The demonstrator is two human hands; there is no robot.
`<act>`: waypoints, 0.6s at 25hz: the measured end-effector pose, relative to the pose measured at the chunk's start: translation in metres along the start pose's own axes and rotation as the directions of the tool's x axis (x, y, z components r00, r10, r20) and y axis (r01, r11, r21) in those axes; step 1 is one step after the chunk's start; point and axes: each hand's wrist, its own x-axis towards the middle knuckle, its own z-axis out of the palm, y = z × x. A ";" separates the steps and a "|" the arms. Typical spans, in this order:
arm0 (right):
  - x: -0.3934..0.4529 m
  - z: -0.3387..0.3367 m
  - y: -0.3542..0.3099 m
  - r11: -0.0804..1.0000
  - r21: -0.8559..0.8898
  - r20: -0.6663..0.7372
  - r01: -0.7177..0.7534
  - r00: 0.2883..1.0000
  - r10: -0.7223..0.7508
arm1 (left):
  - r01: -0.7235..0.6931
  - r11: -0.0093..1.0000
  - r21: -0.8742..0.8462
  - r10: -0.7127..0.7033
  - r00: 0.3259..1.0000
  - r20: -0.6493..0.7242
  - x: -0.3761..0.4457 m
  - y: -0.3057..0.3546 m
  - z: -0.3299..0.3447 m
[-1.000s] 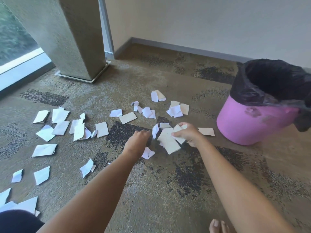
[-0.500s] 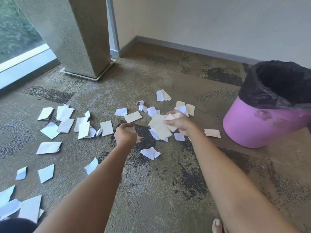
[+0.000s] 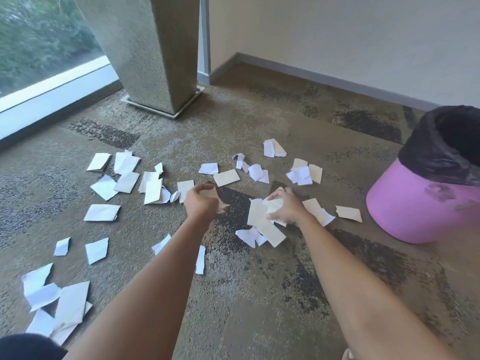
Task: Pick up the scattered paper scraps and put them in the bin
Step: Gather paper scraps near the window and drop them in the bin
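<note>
L hand (image 3: 201, 203) grips a beige scrap (image 3: 219, 201); R hand (image 3: 285, 210) pinches a bundle of scraps (image 3: 262, 222), now lower, near carpet. Paper scraps (image 3: 127, 178) spread left & ahead (far from bin). Pink bin (image 3: 415, 206) at right edge; bare carpet (image 3: 259, 307) between arms. Vs 0.5 s ago, R hand moved back.

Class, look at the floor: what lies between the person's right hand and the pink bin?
Head view: between the right hand and pink bin, two paper scraps on carpet.

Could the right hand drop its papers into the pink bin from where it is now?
Probably not yet: the right hand holds its bundle of scraps low over the carpet, well short of the bin, though nothing blocks the way.
</note>
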 end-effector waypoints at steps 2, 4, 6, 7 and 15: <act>-0.005 0.003 -0.001 0.999 0.009 -0.008 0.053 0.999 -0.053 | 0.013 1.000 -0.027 -0.013 1.000 0.001 0.003 0.004 -0.001; -0.010 0.005 -0.004 0.997 0.004 0.005 0.075 0.997 -0.075 | 0.015 0.999 -0.030 -0.015 1.000 0.003 0.001 0.008 -0.001; -0.014 0.008 -0.003 0.997 0.068 0.037 0.041 0.998 -0.044 | 0.007 0.999 -0.047 -0.007 1.000 0.007 -0.003 0.011 0.003; -0.016 0.012 -0.004 0.990 0.138 0.062 0.017 0.998 -0.026 | -0.005 0.999 -0.054 0.005 1.000 0.000 -0.005 0.013 0.004; -0.021 0.000 -0.027 0.917 0.384 0.355 -0.105 0.934 -0.041 | 0.006 0.993 -0.116 -0.005 1.000 0.012 -0.015 0.034 0.030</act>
